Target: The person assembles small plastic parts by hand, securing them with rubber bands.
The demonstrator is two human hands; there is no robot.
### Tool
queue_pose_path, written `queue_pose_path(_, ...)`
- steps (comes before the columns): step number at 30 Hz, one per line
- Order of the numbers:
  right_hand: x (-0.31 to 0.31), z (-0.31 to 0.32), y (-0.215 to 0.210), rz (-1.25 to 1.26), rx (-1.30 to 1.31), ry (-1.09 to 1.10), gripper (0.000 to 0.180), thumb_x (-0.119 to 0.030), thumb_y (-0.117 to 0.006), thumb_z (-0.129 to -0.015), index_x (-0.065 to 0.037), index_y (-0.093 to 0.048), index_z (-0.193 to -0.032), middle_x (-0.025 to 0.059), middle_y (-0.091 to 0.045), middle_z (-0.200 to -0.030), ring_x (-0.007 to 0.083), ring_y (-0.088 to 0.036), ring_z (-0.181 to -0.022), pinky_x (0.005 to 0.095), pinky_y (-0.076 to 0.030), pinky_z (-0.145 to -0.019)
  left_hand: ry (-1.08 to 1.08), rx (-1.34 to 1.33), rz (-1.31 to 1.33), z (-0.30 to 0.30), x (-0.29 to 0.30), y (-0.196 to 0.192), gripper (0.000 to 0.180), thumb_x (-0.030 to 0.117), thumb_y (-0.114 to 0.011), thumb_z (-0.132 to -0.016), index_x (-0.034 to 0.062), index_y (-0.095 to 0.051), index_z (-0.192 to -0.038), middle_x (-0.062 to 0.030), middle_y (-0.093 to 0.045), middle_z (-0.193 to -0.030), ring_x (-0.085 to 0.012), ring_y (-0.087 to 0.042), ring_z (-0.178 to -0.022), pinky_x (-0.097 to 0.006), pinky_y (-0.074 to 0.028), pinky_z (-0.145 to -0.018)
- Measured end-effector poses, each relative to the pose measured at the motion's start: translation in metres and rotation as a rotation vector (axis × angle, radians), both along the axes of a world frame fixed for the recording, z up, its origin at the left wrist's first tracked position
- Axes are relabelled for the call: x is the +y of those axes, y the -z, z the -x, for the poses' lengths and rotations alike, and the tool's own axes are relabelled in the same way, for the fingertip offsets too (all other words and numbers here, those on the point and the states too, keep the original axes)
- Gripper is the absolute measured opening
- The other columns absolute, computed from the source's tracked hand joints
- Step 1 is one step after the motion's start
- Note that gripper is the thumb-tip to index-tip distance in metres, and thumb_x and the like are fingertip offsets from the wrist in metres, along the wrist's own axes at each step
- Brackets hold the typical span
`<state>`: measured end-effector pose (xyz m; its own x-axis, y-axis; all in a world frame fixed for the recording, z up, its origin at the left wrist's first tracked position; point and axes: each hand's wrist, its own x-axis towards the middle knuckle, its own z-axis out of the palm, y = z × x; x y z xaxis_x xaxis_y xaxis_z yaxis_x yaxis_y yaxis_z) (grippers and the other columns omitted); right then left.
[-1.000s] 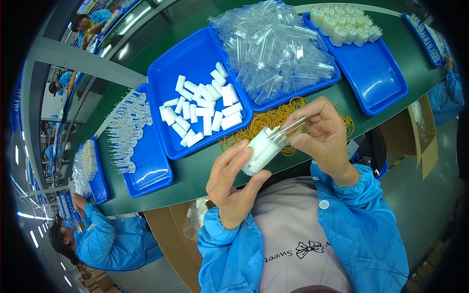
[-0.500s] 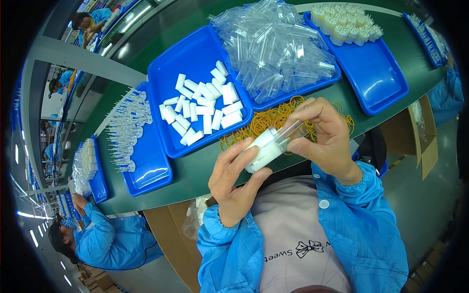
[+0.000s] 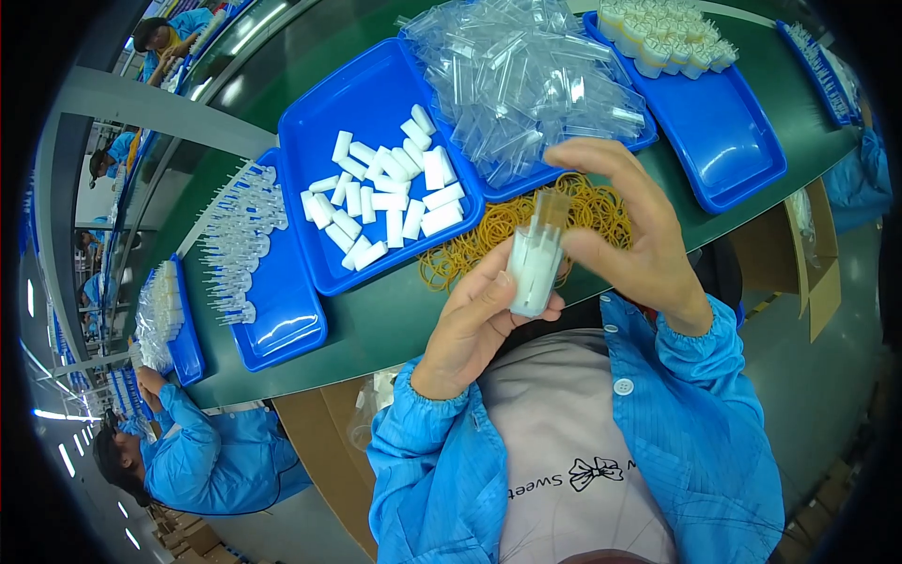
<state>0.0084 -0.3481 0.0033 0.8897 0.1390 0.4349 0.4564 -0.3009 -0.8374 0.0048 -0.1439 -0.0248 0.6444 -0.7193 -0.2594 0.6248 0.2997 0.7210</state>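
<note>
My left hand [image 3: 470, 324] and my right hand [image 3: 629, 235] together hold a small clear plastic case [image 3: 536, 256] with a white block inside, upright above the table edge. The left fingers grip its lower part; the right fingers close on its top end. Just behind it lies a pile of yellow rubber bands [image 3: 498, 230] on the green table [image 3: 376, 320]. A blue tray [image 3: 324, 141] with several white blocks [image 3: 385, 197] sits beyond the left hand. Another blue tray heaped with clear plastic cases [image 3: 526, 75] sits beyond the right hand.
A blue tray [image 3: 723, 141] at the right holds bundled white pieces [image 3: 662, 38] at its far end. Left of centre a blue tray [image 3: 282, 310] carries rows of clear parts [image 3: 235, 244]. A co-worker in a blue coat [image 3: 216, 451] sits at lower left. Cardboard boxes [image 3: 319, 442] stand under the table.
The case has turned from tilted to nearly upright. My right hand has shifted onto its top end, and both hands sit slightly lower and more to the right.
</note>
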Motion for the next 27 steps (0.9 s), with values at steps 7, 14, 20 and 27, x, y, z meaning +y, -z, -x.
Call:
queue_pose_path(7, 0.008, 0.006, -0.005, 0.271, -0.086, -0.205, 0.104, -0.031, -0.083, -0.059, -0.004, -0.027, -0.142, 0.0203, -0.03, -0.144, 0.0374, -0.03, -0.133, 0.0454, -0.029, -0.106, -0.037, 0.192, 0.185, 0.007, -0.001, 0.003, 0.065, 0.028, -0.063, -0.087, 0.0037, -0.031, -0.138, -0.013, -0.051, -0.125, -0.0227, -0.058, -0.106, -0.035, -0.048, -0.091)
queue_pose_path(14, 0.015, 0.002, 0.007, 0.234, -0.21, -0.172, 0.095, -0.017, -0.083, -0.056, -0.003, -0.034, -0.137, 0.0193, -0.04, -0.136, 0.0388, -0.042, -0.124, 0.0448, -0.038, -0.1, -0.052, 0.192, 0.201, 0.006, -0.001, 0.009, 0.07, 0.033, -0.067, -0.084, 0.0044, -0.032, -0.137, -0.0136, -0.05, -0.127, -0.0251, -0.057, -0.108, -0.037, -0.047, -0.092)
queue_pose_path(20, 0.017, -0.002, 0.007, 0.166, -0.258, -0.179, 0.091, -0.015, -0.078, -0.059, -0.009, -0.035, -0.139, 0.0156, -0.05, -0.122, 0.0357, -0.051, -0.109, 0.0427, -0.042, -0.092, -0.051, 0.24, 0.204, 0.009, -0.001, 0.015, 0.07, 0.033, -0.067, -0.084, 0.0028, -0.032, -0.136, -0.0141, -0.049, -0.128, -0.0276, -0.054, -0.114, -0.039, -0.044, -0.096)
queue_pose_path(27, 0.013, 0.0, 0.017, 0.107, -0.093, -0.271, 0.087, -0.021, -0.082, -0.062, -0.004, -0.038, -0.135, 0.017, -0.049, -0.127, 0.0348, -0.051, -0.113, 0.0389, -0.046, -0.089, -0.113, 0.208, 0.189, 0.014, -0.001, 0.02, 0.065, 0.026, -0.067, -0.083, 0.0007, -0.035, -0.134, -0.0143, -0.05, -0.126, -0.0292, -0.05, -0.117, -0.041, -0.041, -0.1)
